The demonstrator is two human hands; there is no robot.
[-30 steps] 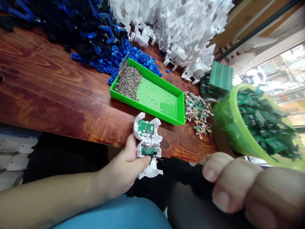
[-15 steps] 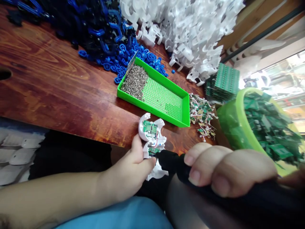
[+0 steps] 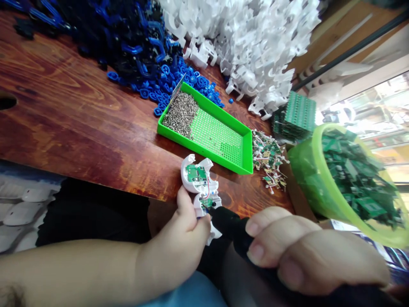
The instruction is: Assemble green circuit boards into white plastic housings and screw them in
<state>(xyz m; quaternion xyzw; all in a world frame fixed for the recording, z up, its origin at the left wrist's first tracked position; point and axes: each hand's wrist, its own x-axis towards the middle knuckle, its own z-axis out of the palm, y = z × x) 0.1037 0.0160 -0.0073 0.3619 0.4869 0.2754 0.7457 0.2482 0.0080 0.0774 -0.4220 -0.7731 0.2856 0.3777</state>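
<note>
My left hand (image 3: 183, 238) is closed round a white plastic housing (image 3: 189, 184), held over the near edge of the table. Inside the housing sit a green circuit board (image 3: 195, 173) and a smaller green board (image 3: 207, 202), with a thin red wire between them. In my right hand (image 3: 297, 247) is a black electric screwdriver (image 3: 225, 221), fingers wrapped round its body. Its tip points into the lower part of the housing, close to the smaller board and my left thumb. The exact contact point is too small to make out.
Beyond the housing lies a green tray (image 3: 204, 149) with small metal screws (image 3: 182, 111). Behind it are piles of blue parts (image 3: 166, 81) and white housings (image 3: 239, 51). Small wired boards (image 3: 270, 155), stacked green panels (image 3: 300, 113) and a yellow-green tub (image 3: 306, 170) of boards stand right.
The screwdriver has moved left to the housing, its tip now in the lower part. My left hand keeps its hold. The view has shifted slightly.
</note>
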